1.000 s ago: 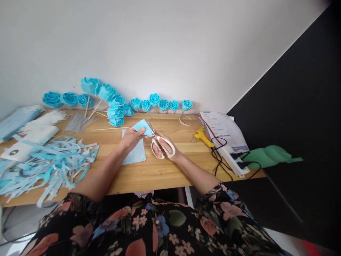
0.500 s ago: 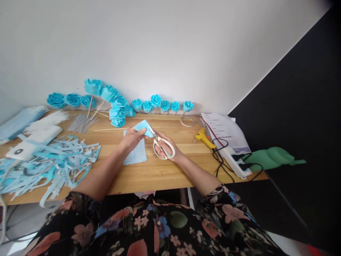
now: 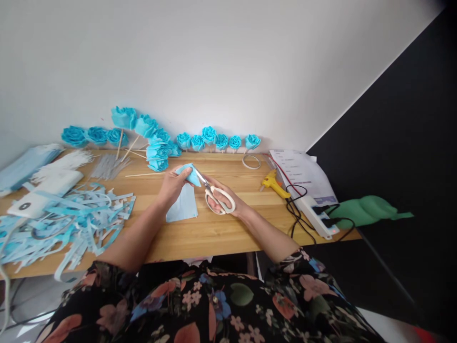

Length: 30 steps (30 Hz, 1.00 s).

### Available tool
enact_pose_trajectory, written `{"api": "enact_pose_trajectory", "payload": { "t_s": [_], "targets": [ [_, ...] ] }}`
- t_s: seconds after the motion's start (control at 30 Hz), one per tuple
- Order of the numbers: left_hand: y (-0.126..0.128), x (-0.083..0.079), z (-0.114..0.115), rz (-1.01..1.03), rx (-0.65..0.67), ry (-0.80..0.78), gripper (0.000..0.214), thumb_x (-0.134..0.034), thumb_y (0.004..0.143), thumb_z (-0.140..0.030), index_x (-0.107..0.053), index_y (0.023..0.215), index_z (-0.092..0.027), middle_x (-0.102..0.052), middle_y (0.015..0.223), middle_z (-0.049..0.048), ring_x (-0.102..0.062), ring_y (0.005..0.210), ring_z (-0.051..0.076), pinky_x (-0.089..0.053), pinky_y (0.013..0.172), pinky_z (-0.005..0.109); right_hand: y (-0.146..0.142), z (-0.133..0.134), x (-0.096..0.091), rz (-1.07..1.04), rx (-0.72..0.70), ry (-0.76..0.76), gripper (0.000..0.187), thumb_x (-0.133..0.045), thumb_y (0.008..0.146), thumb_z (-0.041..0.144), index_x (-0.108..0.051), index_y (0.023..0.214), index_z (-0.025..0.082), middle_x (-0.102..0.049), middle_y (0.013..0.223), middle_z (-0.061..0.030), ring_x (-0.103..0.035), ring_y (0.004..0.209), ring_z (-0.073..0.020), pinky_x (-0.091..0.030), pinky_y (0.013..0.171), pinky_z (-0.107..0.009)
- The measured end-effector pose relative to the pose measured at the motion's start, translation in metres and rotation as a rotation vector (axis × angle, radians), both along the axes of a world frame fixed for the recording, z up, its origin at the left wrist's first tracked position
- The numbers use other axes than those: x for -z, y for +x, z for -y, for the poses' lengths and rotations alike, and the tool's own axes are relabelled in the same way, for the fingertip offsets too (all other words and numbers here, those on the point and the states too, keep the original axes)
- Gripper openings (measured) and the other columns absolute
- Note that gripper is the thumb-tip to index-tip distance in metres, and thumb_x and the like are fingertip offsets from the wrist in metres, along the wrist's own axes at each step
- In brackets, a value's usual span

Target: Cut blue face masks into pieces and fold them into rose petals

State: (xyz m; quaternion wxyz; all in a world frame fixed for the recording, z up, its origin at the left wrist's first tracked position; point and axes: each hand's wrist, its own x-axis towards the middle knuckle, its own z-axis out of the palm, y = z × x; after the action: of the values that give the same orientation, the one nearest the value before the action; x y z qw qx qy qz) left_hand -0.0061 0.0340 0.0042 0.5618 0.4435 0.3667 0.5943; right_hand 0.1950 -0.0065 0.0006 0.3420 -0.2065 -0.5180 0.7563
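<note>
Wooden table (image 3: 221, 233) by white wall (image 3: 228, 62) bears blue sheet (image 3: 182, 208).

both bare forearms reach forward and converge. left hand (image 3: 173, 185) pinches shut, thumb against fingertips (image 3: 184, 174), wrist lifted. right hand (image 3: 222, 196) sits just right of those fingers, curled in a closed grip.

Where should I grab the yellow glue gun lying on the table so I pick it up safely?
Grab the glue gun by its yellow handle, the end where the black cord comes out, reaching down from above. It lies flat on the table, so the handle is free. The cord runs toward the power strip, so the tip may be hot: keep off it.
</note>
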Motion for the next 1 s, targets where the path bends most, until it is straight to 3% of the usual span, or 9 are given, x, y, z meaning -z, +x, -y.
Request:
{"api": "enact_pose_trajectory", "payload": {
  "t_s": [0.2, 0.47, 1.0],
  "targets": [
    [0.0026, 0.0012, -0.0009, 0.057, -0.007, 0.016, 0.046, -0.091, 0.062, -0.051, -0.069, 0.072, -0.013, -0.065, 0.064, 0.0005, -0.06, 0.055, 0.012, -0.051, 0.052, 0.023, -0.0013, 0.0002, 0.0001, -0.038, -0.079, 0.126, 0.067, -0.056, 0.095, 0.062, -0.038, 0.147, 0.023, -0.055, 0.07, 0.0043, -0.047, 0.053, -0.0096, -0.04, 0.049, -0.022],
    [-0.0001, 0.005, -0.0052, 0.145, 0.017, -0.003, 0.043, -0.091, 0.065, -0.049, -0.068, 0.074, -0.013, -0.064, 0.064, -0.0006, -0.06, 0.055, 0.011, -0.052, 0.05, 0.022, 0.0011, -0.0012, -0.0017, -0.001, -0.08, 0.123, 0.072, -0.057, 0.094, 0.062, -0.034, 0.15, 0.023, -0.054, 0.07, 0.005, -0.046, 0.053, -0.0093, -0.04, 0.047, -0.022],
    [-0.002, 0.0063, -0.0081, 0.122, 0.02, -0.034, 0.048, -0.09, 0.063, -0.054, -0.069, 0.077, -0.013, -0.067, 0.064, 0.0008, -0.063, 0.053, 0.013, -0.051, 0.048, 0.023, 0.0015, -0.0003, -0.0014, 0.018, -0.054, 0.084, 0.079, -0.059, 0.094, 0.06, -0.026, 0.157, 0.026, -0.057, 0.071, 0.0045, -0.049, 0.052, -0.009, -0.04, 0.046, -0.021]
  ]
}}
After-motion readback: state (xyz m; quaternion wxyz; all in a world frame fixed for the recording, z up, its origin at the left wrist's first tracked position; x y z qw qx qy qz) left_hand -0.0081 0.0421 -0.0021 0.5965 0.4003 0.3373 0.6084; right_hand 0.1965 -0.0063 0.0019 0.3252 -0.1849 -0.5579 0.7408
